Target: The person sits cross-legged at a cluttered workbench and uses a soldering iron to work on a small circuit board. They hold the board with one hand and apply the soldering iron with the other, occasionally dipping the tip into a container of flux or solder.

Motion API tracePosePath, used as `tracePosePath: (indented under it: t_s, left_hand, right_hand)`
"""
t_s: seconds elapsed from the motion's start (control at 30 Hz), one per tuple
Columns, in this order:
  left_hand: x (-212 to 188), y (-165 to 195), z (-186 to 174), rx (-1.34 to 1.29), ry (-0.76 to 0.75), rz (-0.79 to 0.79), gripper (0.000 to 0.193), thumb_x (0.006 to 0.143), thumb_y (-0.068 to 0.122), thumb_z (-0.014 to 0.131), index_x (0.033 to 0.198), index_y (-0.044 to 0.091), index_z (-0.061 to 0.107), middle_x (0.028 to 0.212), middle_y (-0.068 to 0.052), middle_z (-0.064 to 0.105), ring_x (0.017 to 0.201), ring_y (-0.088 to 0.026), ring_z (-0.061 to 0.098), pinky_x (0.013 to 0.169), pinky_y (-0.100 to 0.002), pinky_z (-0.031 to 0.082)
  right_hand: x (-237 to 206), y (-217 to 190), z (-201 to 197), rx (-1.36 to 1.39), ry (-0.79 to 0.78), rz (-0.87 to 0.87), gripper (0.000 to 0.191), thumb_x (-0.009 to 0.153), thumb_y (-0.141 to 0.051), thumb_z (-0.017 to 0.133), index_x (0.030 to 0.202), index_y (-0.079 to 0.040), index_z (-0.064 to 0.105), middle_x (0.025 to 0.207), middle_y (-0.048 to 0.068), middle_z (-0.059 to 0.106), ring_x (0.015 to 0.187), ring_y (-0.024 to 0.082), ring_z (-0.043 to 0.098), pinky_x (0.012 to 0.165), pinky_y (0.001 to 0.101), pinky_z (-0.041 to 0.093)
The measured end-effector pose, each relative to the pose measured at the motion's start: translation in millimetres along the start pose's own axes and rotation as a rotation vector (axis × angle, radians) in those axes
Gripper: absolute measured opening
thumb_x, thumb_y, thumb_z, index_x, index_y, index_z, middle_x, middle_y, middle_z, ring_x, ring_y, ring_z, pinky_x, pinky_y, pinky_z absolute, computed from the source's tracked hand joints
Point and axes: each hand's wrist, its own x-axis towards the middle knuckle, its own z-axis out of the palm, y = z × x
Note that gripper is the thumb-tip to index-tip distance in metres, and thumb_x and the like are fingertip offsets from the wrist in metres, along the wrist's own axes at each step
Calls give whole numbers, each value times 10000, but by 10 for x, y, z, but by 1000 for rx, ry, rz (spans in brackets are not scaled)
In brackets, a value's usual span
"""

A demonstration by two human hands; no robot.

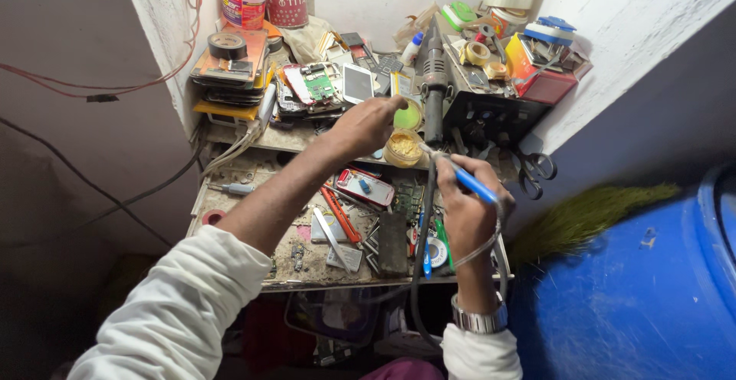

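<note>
1. The right hand (pixel 469 202), right of centre in the frame, is closed around a blue-handled soldering iron (pixel 462 177), held like a pen with its metal tip pointing up-left.
2. The iron's tip lies at the rim of a small open tin of yellow paste (pixel 403 148), just above and left of that hand; whether the tip touches the paste cannot be told.
3. The left hand (pixel 368 125), at centre frame, reaches over the bench with fingers curled around a small round green lid (pixel 409 115), just above the tin.
4. A dark cable (pixel 420 250) runs from the iron down past the right wrist, which wears a metal watch (pixel 479 321) near the bottom edge.
5. Below the hands, the cluttered workbench (pixel 253 171) carries a red-and-white phone (pixel 366 187), an orange-handled cutter (pixel 340 214), tweezers and a spool of solder wire (pixel 438 252).
6. Above the left hand, at upper centre, lie a green circuit board (pixel 320 86) and a white phone (pixel 357 82), face up among other phone parts.
7. A dark hot-air tool (pixel 435 81) stands right of them, with scissors (pixel 532 167) hanging at the bench's right edge.
8. A roll of black tape (pixel 228 45) sits on a stack at upper left, beneath a red pen cup (pixel 287 0).
9. A blue barrel (pixel 652 288) fills the lower right corner.
</note>
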Motion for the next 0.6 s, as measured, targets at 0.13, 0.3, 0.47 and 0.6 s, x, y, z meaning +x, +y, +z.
tracePosePath:
  t_s: [0.13, 0.3, 0.47, 0.6]
  left_hand:
    - [43, 16, 63, 128, -80, -81, 472, 880, 37, 649, 1333, 63, 518, 969, -206, 720, 893, -379, 713, 720, -487, 568]
    - [102, 39, 107, 212, -148, -86, 494, 879, 27, 636, 1336, 72, 457, 865, -181, 705, 815, -378, 718, 642, -504, 555]
    - [111, 18, 174, 242, -150, -31, 485, 852, 6, 636, 1294, 43, 438, 811, -181, 695, 775, -394, 713, 608, -518, 540]
    - [81, -14, 197, 231, -125, 7, 463, 859, 19, 643, 1272, 37, 435, 791, -185, 691, 770, -403, 709, 608, -524, 535]
  right_hand:
    - [109, 118, 204, -40, -40, 34, 195, 877, -155, 837, 943, 15, 769, 736, 91, 743, 622, 125, 694, 577, 274, 533]
    - [163, 279, 413, 28, -122, 95, 199, 874, -166, 839, 931, 7, 759, 734, 93, 743, 626, 133, 675, 570, 282, 526]
    - [168, 409, 536, 2, -130, 129, 193, 865, -178, 836, 905, -4, 763, 737, 89, 751, 630, 135, 705, 584, 277, 542]
    - [155, 442, 564, -36, -149, 128, 188, 871, -182, 829, 900, -7, 764, 737, 94, 751, 631, 139, 714, 580, 278, 548]
